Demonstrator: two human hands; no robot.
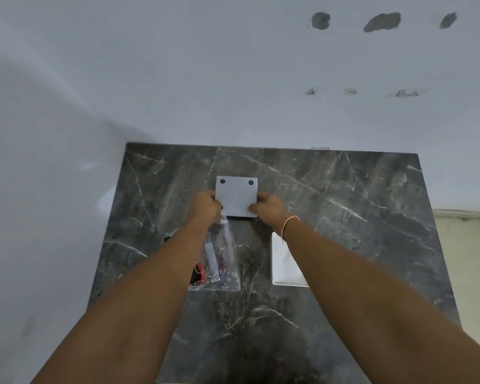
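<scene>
- A small round mark inside the clear bag (227,261) is too blurred to read.
- One grey square plate (236,196) with two dark holes (222,181) sits mid-counter, over the dark marble counter (344,217) and just beyond the bag.
- One white box (281,261); three grey wall patches (382,22).
- The left hand (205,205) curls onto the plate's left edge.
- The right hand (268,206) pinches the right edge, apparently with the thumb on top.

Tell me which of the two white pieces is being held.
The plate with two dark holes, gripped between left hand and right hand; the other white piece lies on the countertop.
</scene>
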